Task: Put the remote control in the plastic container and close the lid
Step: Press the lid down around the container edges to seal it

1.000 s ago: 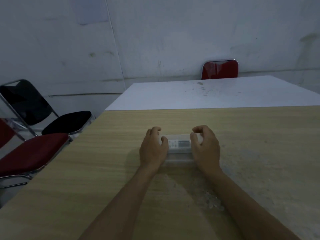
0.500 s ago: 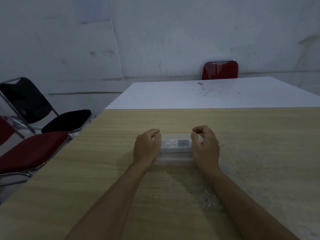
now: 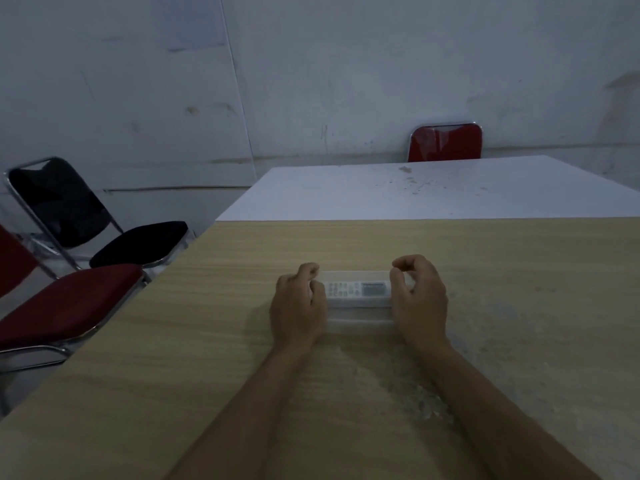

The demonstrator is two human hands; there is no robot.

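Observation:
A clear plastic container [image 3: 360, 318] lies lengthwise on the wooden table [image 3: 214, 341], its lid on top. Through the lid shows a white remote control [image 3: 358, 289] with grey buttons and a small display. My left hand [image 3: 298, 306] is curled over the container's left end, fingers bent onto the lid. At the right end my right hand [image 3: 419, 299] grips the same way, thumb and fingers pinched at the rim. Both ends of the container are hidden under my hands.
A white table [image 3: 433, 192] butts against the far edge of the wooden one. A red chair [image 3: 445, 142] stands behind it by the wall. To the left are a black folding chair [image 3: 69, 209] and a red chair [image 3: 65, 303]. Pale scuffs mark the wood at right.
My left hand slid left along the container to its end, uncovering more of the remote. The right hand has stayed at the right end.

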